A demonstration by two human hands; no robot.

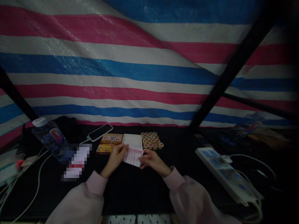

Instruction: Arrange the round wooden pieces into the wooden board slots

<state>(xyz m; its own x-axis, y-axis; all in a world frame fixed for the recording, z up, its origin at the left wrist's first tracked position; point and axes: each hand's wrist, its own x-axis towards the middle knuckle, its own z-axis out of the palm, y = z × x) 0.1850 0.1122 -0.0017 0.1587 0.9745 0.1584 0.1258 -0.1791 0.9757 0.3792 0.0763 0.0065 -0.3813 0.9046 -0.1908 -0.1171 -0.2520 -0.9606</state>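
A folded sheet of white paper with red grid lines (133,156), which looks like a Chinese chess board sheet, is held between both hands. My left hand (117,155) pinches its left edge, and my right hand (151,160) grips its right edge. Just behind the sheet lies an open white box tray (132,140), partly covered by the paper. To its left is the box lid (109,143), orange and brown with Chinese characters. Several round wooden Chinese chess pieces (150,140) stand in close rows to the right of the tray.
A phone (100,132) on a cable lies behind the lid. At the left stand a large clear bottle (50,137) and white cables. A white power strip (221,174) with plugs is at the right. Striped sheeting (140,71) and a dark pole (229,71) rise behind the black tabletop (135,193).
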